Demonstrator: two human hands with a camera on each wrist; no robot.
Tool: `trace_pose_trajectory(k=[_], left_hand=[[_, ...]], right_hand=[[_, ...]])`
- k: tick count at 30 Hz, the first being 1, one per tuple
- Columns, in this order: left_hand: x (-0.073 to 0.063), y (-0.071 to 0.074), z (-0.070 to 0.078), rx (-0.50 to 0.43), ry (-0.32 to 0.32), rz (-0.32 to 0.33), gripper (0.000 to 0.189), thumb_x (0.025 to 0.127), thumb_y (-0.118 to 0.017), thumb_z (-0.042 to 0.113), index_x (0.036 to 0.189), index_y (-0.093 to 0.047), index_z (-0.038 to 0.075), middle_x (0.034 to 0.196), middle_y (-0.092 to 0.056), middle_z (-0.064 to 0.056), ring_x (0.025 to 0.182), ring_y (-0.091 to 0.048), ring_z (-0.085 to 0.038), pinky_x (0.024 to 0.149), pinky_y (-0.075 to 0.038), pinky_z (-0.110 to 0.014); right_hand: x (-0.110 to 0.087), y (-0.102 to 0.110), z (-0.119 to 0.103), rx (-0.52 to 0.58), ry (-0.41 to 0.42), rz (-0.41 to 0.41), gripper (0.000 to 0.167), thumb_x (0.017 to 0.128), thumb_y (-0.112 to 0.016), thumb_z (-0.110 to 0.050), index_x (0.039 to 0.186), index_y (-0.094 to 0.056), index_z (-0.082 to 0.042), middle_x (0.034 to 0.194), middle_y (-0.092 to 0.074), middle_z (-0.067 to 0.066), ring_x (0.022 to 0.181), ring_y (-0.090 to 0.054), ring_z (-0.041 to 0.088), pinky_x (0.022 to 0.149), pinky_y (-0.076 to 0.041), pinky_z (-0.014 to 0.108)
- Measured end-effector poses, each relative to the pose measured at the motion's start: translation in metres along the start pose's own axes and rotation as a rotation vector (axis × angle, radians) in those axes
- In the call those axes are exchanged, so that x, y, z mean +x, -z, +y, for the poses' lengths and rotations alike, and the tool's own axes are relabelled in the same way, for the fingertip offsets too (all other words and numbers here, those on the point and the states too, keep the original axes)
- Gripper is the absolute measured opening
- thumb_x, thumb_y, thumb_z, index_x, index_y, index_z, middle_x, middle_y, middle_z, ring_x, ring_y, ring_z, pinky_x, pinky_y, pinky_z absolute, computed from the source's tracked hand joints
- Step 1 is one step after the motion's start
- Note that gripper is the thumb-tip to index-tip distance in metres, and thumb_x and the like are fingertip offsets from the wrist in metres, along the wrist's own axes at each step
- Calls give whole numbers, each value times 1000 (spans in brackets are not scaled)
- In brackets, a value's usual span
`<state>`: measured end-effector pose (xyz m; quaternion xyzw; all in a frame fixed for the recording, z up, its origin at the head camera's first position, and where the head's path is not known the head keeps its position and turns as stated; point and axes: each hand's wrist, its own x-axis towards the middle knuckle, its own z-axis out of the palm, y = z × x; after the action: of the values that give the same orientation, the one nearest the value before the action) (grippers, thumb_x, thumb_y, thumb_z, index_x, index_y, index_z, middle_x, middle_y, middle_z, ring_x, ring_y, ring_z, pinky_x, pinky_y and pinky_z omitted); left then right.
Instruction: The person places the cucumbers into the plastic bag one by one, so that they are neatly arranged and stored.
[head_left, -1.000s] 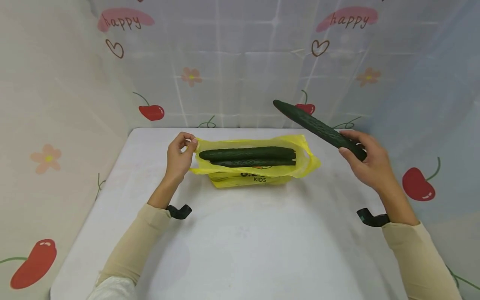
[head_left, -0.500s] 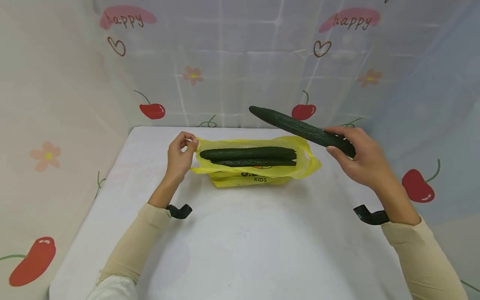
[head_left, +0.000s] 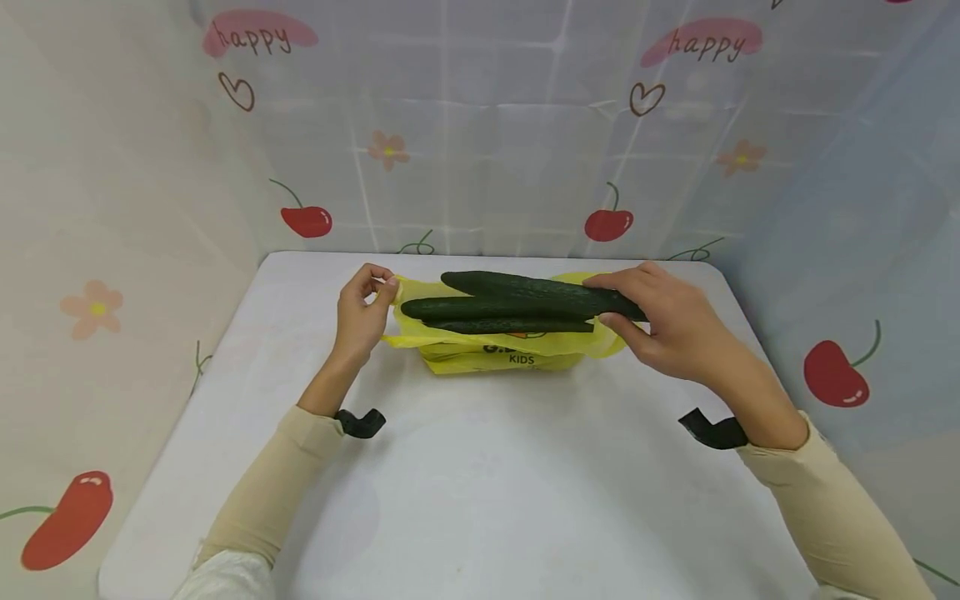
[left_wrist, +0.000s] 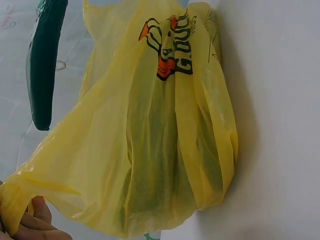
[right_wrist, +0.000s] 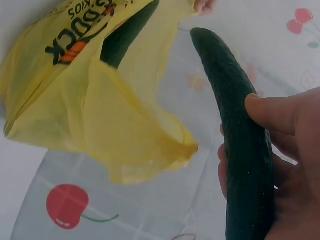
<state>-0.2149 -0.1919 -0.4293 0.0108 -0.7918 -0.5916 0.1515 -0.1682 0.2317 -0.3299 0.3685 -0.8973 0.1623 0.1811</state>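
A yellow plastic bag with "KIDS" printed on it stands at the middle of the table, its mouth facing up. Two cucumbers show inside it, lying side by side. My left hand pinches the bag's left edge and draws the mouth wide; the left wrist view shows the film stretched from those fingers. In my right hand is another cucumber, gripped by its right end between thumb and fingers. It overlaps the bag's opening in the head view, while the right wrist view shows the cucumber beside the bag.
The white table carries the bag near its back edge. A pale curtain printed with cherries and flowers hangs behind and along both sides. Each wrist wears a black camera mount.
My right hand has moved left and slightly down, bringing its cucumber from the right of the bag to over its opening. The left hand keeps its pinch on the bag, nearly still.
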Motion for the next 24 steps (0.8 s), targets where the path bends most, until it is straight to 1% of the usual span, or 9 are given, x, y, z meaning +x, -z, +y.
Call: trace_pose_trajectory(k=[4,8,10,14,17,20,22,24], left_hand=[[3,0,-11,9,-5,8,15,109,-62,16,115,-67,3,87,-56,-1,86,-49,-18,78,-35,-36],[3,0,-12,5,-28,4,16,109,-63,21,114,-67,6,87,-57,-2,86,-50,-18,79,-36,-36],[2,0,-10,1,-35,-1,17,109,-64,22,113,-67,6,88,-57,-3,87,-51,-18,80,-36,-36],[2,-1,-6,-13,-42,-8,18,108,-63,20,112,-67,3,88,-58,0,92,-54,-17,86,-38,-36],[3,-2,-4,-36,-41,-9,18,108,-63,18,111,-66,1,88,-59,3,95,-56,-16,90,-39,-37],[5,-2,-3,-55,-45,-8,17,108,-63,16,110,-66,-1,88,-60,3,98,-57,-16,95,-38,-40],[6,-2,-2,-57,-43,-10,17,107,-62,15,111,-66,-1,89,-60,4,99,-57,-15,94,-39,-39],[6,-1,0,-53,-35,-17,18,108,-62,15,113,-66,-2,89,-60,5,96,-56,-12,89,-40,-35]], right_hand=[[10,-9,-5,-3,-4,-83,48,98,-78,-14,144,-64,-20,127,-73,3,110,-62,22,75,-54,43],[18,-18,-7,-5,1,-146,46,100,-75,-16,145,-64,-20,130,-73,1,109,-63,21,77,-54,42],[21,-22,-7,0,14,-169,45,101,-74,-17,145,-64,-19,131,-74,1,108,-63,21,77,-55,42],[26,-31,-8,3,31,-211,43,102,-73,-19,144,-64,-17,134,-74,2,109,-65,23,83,-58,45],[31,-38,-9,9,27,-243,43,103,-72,-21,145,-64,-17,138,-73,3,115,-66,26,88,-59,48],[37,-46,-9,33,14,-279,44,104,-71,-22,146,-63,-17,142,-71,4,121,-66,27,88,-59,49],[41,-51,-8,55,5,-299,44,105,-70,-23,147,-62,-17,144,-70,4,124,-65,27,89,-59,49],[44,-56,-7,78,-4,-315,44,105,-69,-23,148,-61,-18,147,-69,3,128,-64,28,91,-58,51]])
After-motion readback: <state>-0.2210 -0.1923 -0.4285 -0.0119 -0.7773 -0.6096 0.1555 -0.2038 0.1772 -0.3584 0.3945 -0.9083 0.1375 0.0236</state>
